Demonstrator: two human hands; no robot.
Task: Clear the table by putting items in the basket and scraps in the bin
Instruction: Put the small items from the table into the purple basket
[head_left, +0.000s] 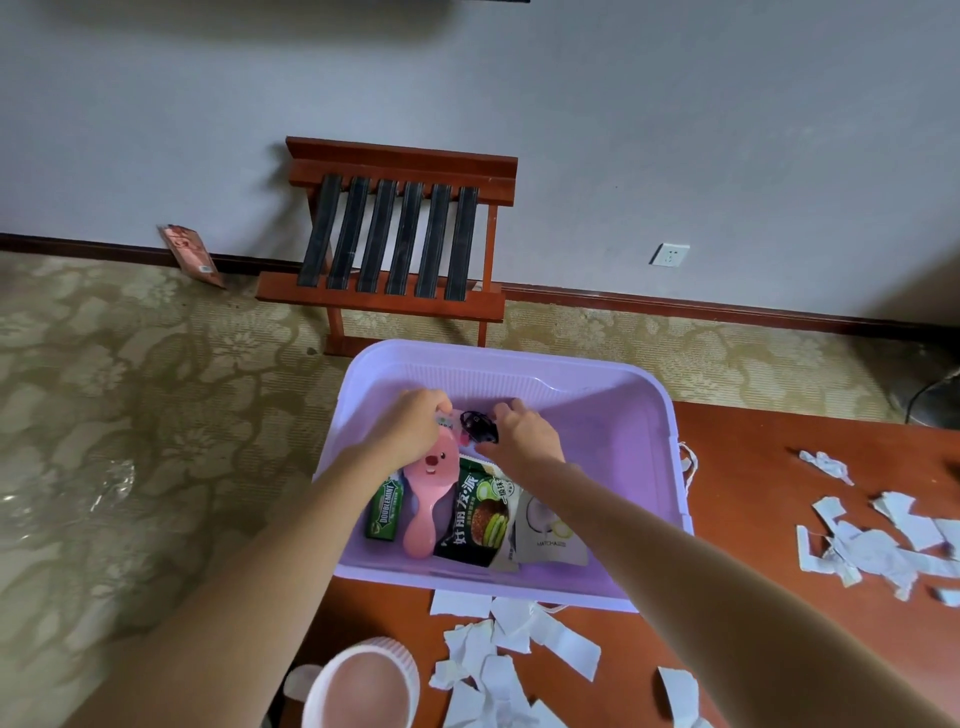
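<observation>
Both your hands are in the purple basket on the tabletop. Left hand pinches a small packet. Right hand is curled against a black item; can't tell if it's gripping. Paper scraps lie on the tabletop.

Lilac plastic basket: inside it, left to right, lie a green gum pack, pink plastic hairbrush, dark snack packet and white pouch. Torn white paper scraps lie before and right of it, a pink ribbed bin stands before-left, and a slatted wooden rack stands behind.
</observation>
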